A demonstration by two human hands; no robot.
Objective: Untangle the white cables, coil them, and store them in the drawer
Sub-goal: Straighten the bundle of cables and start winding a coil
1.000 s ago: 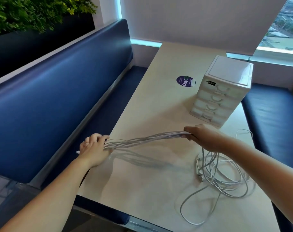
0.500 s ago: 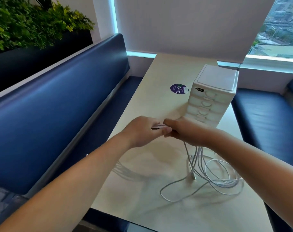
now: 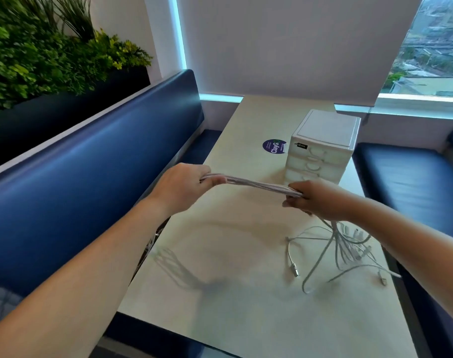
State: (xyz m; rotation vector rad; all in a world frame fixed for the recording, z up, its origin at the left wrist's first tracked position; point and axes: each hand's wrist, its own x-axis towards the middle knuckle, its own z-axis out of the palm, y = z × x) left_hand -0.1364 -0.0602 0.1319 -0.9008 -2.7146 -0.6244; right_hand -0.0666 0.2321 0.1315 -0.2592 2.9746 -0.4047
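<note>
Drawn apart, left hand [image 3: 184, 187] and right hand [image 3: 317, 201] grip thin white cables [image 3: 256, 184] taut; coiling and storage in white plastic drawer chest [image 3: 323, 151] remain.

A pale table [image 3: 246, 311] is flanked by blue padded benches [image 3: 91, 177]. The window [image 3: 437, 47] is partly covered by a white blind [image 3: 284, 47]. Green plants [image 3: 39, 52] are set behind the left bench.

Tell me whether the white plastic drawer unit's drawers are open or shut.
Shut: all visible drawer fronts on the white plastic drawer unit sit flush, none pulled out.
</note>
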